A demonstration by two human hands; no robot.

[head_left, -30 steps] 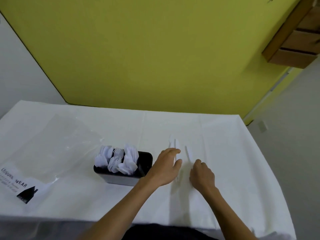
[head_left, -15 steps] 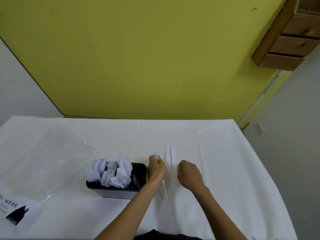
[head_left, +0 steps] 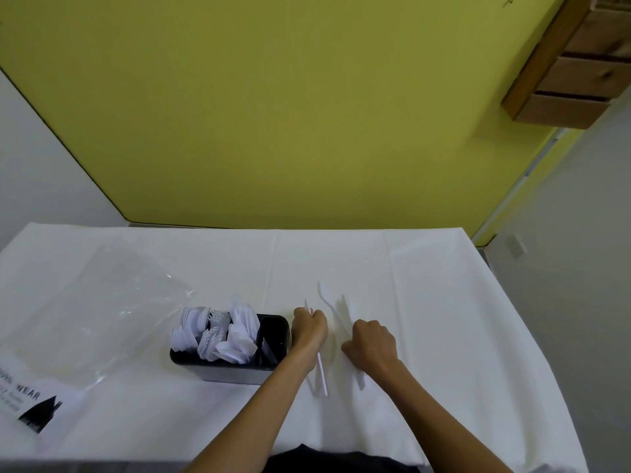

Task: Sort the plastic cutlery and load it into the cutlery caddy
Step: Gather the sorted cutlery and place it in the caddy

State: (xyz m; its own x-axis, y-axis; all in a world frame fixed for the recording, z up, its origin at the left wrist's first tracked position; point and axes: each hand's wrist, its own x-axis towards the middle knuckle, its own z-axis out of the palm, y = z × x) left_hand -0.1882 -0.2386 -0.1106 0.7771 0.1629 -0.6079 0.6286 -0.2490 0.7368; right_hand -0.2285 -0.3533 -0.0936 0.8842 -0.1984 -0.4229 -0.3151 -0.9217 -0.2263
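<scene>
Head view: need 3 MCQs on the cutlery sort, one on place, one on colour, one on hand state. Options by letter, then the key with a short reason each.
1. Where is the cutlery caddy relative to the left hand?
A. To its left
B. To its right
C. Under the clear plastic bag

2. What colour is the caddy?
A. Yellow
B. Black
C. Red

3. What is the left hand doing?
A. Lying flat and open on the tablecloth
B. Gripping a white plastic utensil
C. Reaching inside the caddy

Answers:
1 A: the caddy stands just left of the left hand, on the white tablecloth, and the clear plastic bag lies further left.
2 B: its walls and its one unfilled compartment are black.
3 B: the fingers are curled round a white plastic utensil, whose ends stick out on both sides of the fist.
</scene>
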